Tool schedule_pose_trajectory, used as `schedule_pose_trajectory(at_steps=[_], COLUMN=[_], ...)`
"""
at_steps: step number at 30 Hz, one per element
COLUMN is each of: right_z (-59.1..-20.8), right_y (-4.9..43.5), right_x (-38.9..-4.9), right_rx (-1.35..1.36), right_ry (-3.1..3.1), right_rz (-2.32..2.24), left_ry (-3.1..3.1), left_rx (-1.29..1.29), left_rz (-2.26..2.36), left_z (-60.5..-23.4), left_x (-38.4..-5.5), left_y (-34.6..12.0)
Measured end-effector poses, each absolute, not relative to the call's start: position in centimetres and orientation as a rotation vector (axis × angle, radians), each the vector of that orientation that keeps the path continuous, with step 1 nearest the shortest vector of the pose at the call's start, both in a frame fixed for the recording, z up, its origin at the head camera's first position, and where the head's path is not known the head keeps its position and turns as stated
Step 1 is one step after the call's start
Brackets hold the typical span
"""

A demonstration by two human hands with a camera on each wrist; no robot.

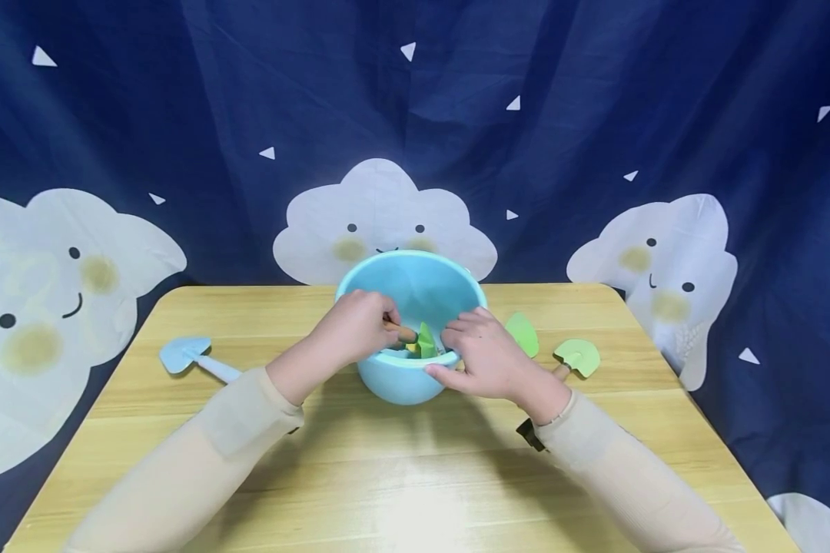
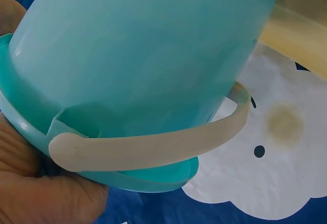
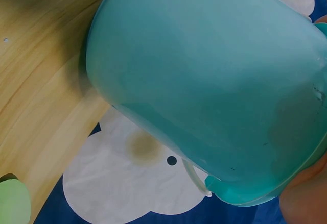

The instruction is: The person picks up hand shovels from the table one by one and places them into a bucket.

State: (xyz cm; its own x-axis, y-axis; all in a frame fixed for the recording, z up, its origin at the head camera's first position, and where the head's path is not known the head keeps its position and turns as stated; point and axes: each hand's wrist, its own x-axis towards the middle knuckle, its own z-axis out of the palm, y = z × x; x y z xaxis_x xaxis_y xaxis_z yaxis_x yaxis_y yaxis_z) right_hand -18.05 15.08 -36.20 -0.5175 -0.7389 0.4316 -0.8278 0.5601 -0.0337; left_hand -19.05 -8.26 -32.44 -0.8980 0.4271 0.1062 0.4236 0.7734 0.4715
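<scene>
A light blue bucket (image 1: 401,382) stands at the middle of the table, its mouth showing toward me. My left hand (image 1: 363,322) reaches over its near left rim and pinches the wooden handle (image 1: 404,333) of a small tool with a bright green head (image 1: 426,341). That head sits inside the bucket mouth, near the front rim. On the other side, my right hand (image 1: 487,353) grips the right front rim, thumb outside and fingers over the edge. The left wrist view shows the bucket's whitish carrying handle (image 2: 153,150) hanging against its outer wall.
A light blue toy shovel (image 1: 185,355) lies on the wooden table (image 1: 346,468) at left, partly behind my left sleeve. Right of the bucket are a bright green blade (image 1: 522,334) and a pale green shovel (image 1: 578,357). A dark blue curtain (image 1: 401,100) with clouds hangs behind.
</scene>
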Motion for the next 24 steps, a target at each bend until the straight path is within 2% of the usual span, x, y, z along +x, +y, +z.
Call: schedule_pose_trajectory(at_steps=[12, 24], right_z=[-36.3, -36.2], right_y=[15.1, 15.0], right_x=[-18.1, -18.1], right_rx=[1.277, 1.281], right_ry=[-2.421, -2.431], right_rz=[0.331, 0.341], left_ry=[2.921, 2.875], left_rx=[0.723, 0.628], left_rz=[0.718, 0.632], left_z=[-32.3, -31.5], left_x=[-19.2, -19.0], left_y=[-7.8, -7.2])
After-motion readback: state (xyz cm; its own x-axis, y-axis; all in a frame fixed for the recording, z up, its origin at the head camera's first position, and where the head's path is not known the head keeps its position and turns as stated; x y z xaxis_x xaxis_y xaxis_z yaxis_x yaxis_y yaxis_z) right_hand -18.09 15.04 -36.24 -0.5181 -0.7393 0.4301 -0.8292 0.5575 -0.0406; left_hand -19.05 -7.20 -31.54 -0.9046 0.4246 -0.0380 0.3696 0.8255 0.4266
